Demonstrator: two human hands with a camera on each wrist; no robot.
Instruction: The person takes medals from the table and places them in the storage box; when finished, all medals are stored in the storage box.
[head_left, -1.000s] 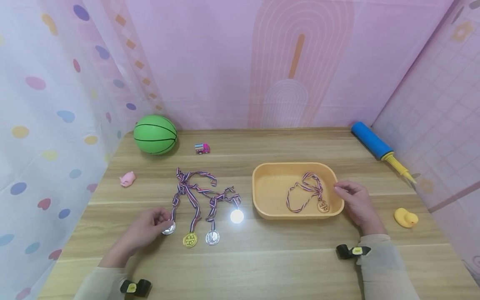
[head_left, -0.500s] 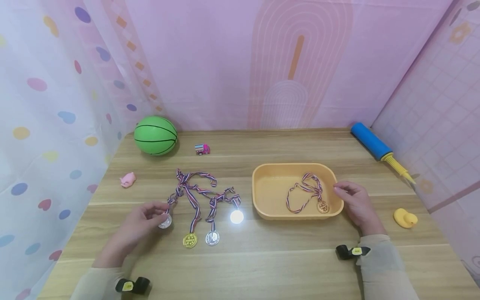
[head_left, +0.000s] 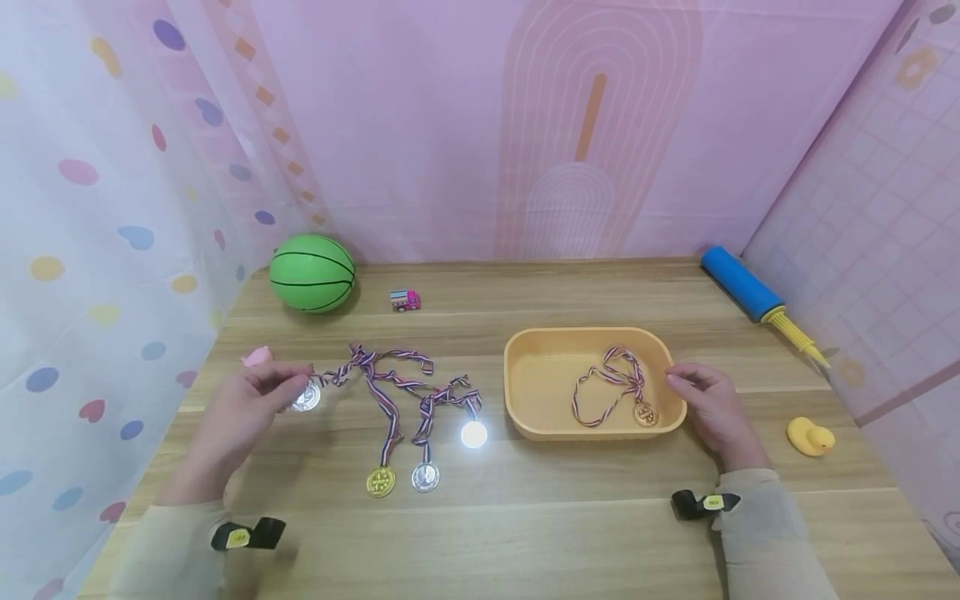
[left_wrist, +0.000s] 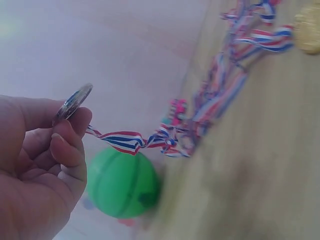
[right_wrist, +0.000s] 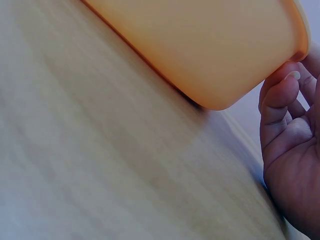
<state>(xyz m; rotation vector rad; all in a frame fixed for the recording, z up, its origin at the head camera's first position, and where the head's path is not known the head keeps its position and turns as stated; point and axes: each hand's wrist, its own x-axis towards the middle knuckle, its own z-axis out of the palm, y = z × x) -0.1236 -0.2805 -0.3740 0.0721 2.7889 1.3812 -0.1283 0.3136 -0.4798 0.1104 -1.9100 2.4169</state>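
My left hand (head_left: 238,412) pinches a silver medal (head_left: 306,398) between thumb and fingers, close over the left part of the table. Its striped ribbon (left_wrist: 122,141) stretches right into a tangle of red, white and blue ribbons (head_left: 386,402). From that tangle a gold medal (head_left: 380,482), a second silver medal (head_left: 425,477) and a medal blown out by glare (head_left: 473,434) lie toward the front. My right hand (head_left: 712,408) grips the right rim of a yellow-orange plastic basin (head_left: 551,429). Inside the basin a gold medal (head_left: 646,414) lies with its ribbon looped.
A green ball (head_left: 312,273) and a small pink toy truck (head_left: 405,300) stand at the back left. Behind my left hand shows a pink toy pig (head_left: 258,356). On the right are a blue and yellow hand pump (head_left: 750,287) and a yellow rubber duck (head_left: 810,437).
My left hand has carried the silver medal leftward and toward the back, drawing its ribbon out sideways from the tangle. The right hand and the basin have stayed in place.
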